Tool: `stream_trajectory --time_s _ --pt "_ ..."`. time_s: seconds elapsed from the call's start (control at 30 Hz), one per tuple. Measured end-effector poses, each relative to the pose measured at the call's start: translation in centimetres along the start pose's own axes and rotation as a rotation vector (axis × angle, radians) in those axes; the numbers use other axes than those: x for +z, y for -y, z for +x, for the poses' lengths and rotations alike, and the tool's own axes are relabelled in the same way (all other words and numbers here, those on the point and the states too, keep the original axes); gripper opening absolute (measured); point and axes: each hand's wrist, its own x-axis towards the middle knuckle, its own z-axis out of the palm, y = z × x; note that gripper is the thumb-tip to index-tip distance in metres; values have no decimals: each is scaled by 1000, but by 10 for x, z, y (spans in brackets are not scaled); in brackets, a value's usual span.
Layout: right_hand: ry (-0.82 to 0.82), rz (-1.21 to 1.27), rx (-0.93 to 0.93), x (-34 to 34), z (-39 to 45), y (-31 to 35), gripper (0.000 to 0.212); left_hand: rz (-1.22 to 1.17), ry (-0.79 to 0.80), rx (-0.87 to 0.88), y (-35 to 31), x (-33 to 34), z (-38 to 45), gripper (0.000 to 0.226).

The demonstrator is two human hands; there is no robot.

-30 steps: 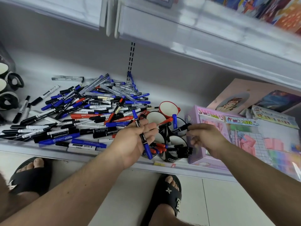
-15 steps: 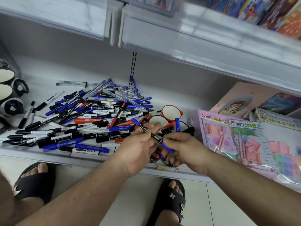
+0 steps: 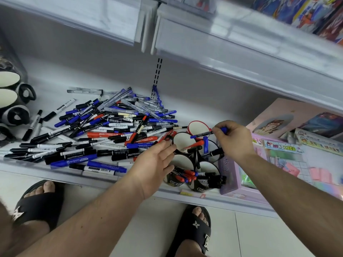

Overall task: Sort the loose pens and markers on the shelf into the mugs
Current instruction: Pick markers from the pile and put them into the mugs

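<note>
A big heap of loose blue, black and red pens and markers [image 3: 111,130] covers the white shelf [image 3: 46,86]. Right of the heap stands a cluster of mugs: a red one [image 3: 198,127] at the back and several black ones [image 3: 182,140], the front two [image 3: 204,179] holding markers. My right hand [image 3: 233,140] is shut on a blue-capped marker [image 3: 204,134], held level over the red mug. My left hand [image 3: 156,162] hovers at the heap's right edge beside the mugs, fingers apart, holding nothing.
More black-and-white mugs [image 3: 13,101] stand at the shelf's far left. Pink and purple craft boxes [image 3: 278,164] fill the shelf right of the mug cluster. An upper shelf [image 3: 222,43] overhangs. My sandalled feet [image 3: 193,229] stand on the tiled floor below.
The blue marker passed from my left hand to my right, which lifted it up and right over the red mug. My left hand opened and moved toward the heap.
</note>
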Motion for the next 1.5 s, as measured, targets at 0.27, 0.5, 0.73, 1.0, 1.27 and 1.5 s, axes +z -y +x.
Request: stream_trajectory --time_s 0.27,0.5,0.73,1.0,1.27,1.5 --pt "-215 273 219 -20 19 -21 17 -19 -42 -23 -2 -8 11 36" --pt "-38 314 159 -6 4 2 24 -78 -141 7 -6 -20 18 41" --pt "321 -39 -157 45 -41 -1 14 -49 -242 -3 4 -47 24 44" --pt "611 -584 -427 86 -57 -40 32 0 -353 -14 9 -62 14 37" --pt "451 -322 -207 50 -28 34 36 -9 -404 -8 6 -75 10 38" --pt "480 -197 31 36 -32 83 49 -81 -453 -28 4 -76 9 32"
